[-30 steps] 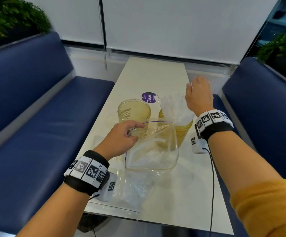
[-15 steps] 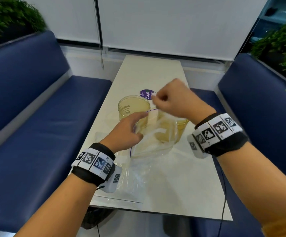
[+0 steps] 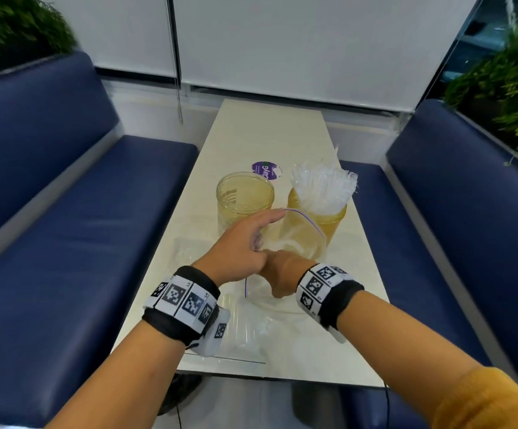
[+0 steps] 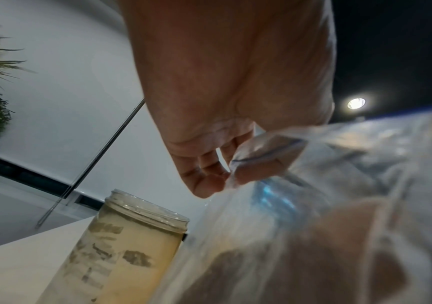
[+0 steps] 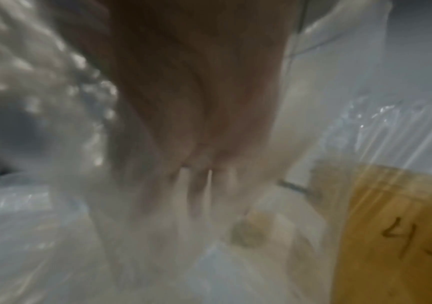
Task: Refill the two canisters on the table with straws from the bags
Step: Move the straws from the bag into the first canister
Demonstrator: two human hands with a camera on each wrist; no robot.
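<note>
Two yellowish clear canisters stand mid-table. The left canister (image 3: 245, 196) (image 4: 121, 246) is empty; the right canister (image 3: 328, 222) (image 5: 404, 236) holds a bundle of clear wrapped straws (image 3: 322, 187) (image 5: 391, 133). A clear zip bag (image 3: 294, 233) (image 4: 339, 185) with a purple seal line stands open in front of them. My left hand (image 3: 256, 243) (image 4: 230, 176) pinches its rim. My right hand (image 3: 282, 274) (image 5: 199, 195) reaches inside the bag, fingers stretched out and blurred; what they touch is hidden.
A second clear bag (image 3: 245, 335) lies flat near the table's front edge (image 3: 282, 377), under my left wrist. A purple round lid (image 3: 267, 170) lies behind the canisters. Blue benches (image 3: 81, 227) flank the narrow table on both sides.
My right hand has come back from above the right canister and gone down into the bag. The straw bundle now stands in that canister. My left hand kept its pinch on the rim.
</note>
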